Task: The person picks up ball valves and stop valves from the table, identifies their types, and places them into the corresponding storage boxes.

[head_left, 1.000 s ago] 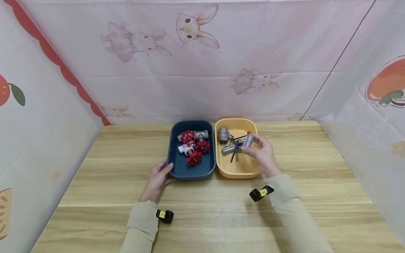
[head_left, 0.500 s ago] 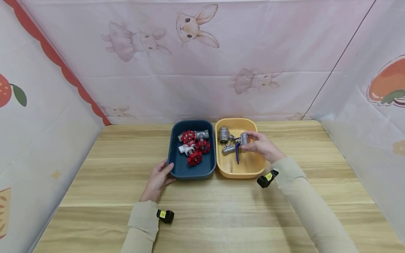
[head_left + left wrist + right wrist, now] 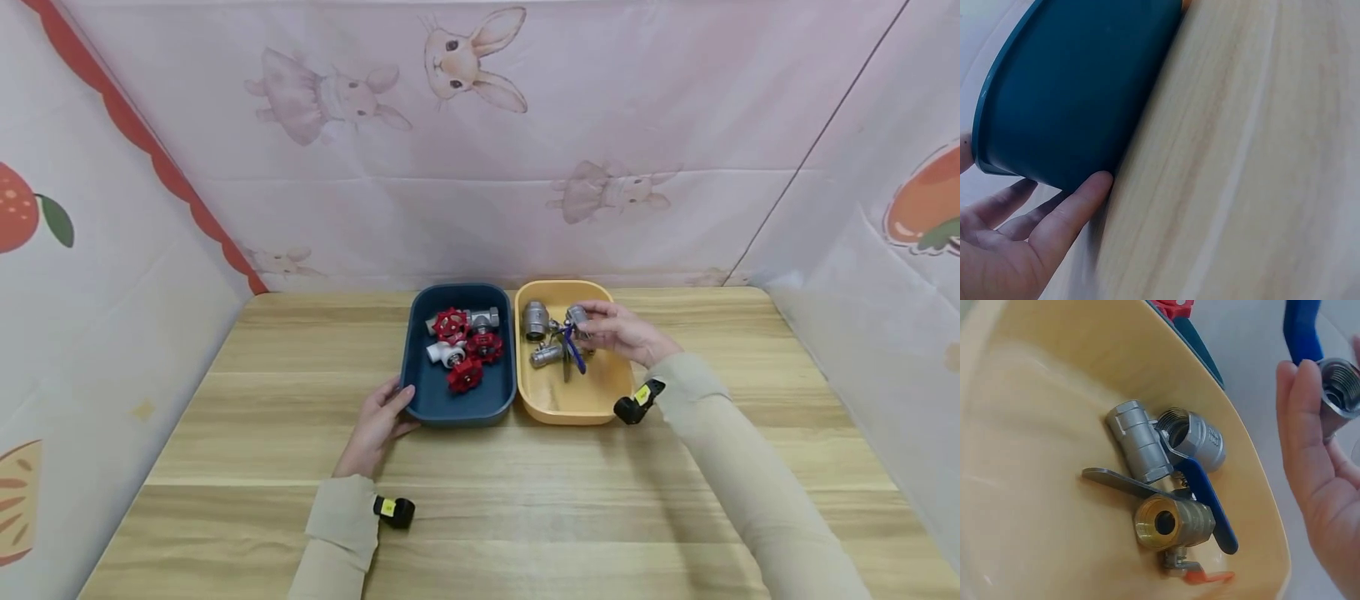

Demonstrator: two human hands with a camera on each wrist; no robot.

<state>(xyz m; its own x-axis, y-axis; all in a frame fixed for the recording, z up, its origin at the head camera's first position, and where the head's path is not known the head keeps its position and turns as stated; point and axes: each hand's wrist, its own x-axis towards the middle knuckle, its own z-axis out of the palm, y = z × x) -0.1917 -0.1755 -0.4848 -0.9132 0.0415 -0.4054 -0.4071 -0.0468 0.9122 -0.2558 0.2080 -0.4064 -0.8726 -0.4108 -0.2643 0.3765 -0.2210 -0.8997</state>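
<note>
My right hand (image 3: 628, 335) pinches a silvery ball valve (image 3: 576, 315) with a blue lever, raised over the yellow bin (image 3: 573, 404). In the right wrist view its threaded opening faces the camera. Inside that bin lie several lever valves: a large steel valve (image 3: 1207, 444), a slimmer steel valve (image 3: 1138, 440) and a brass-ended valve (image 3: 1175, 522). My left hand (image 3: 377, 423) grips the front-left corner of the dark blue bin (image 3: 450, 406), thumb at the rim, fingers against the outer wall. This bin holds several valves with red handwheels (image 3: 465, 377), one white-bodied.
Both bins stand side by side near the back edge of the wooden table (image 3: 510, 517). Printed cloth walls (image 3: 480, 208) enclose the table at the back and both sides. Black wrist cameras (image 3: 633, 407) hang from the sleeves.
The right hand has shifted slightly left and back with the ball valve, turning it so the blue lever points toward the front right. The left hand keeps its place on the blue bin.
</note>
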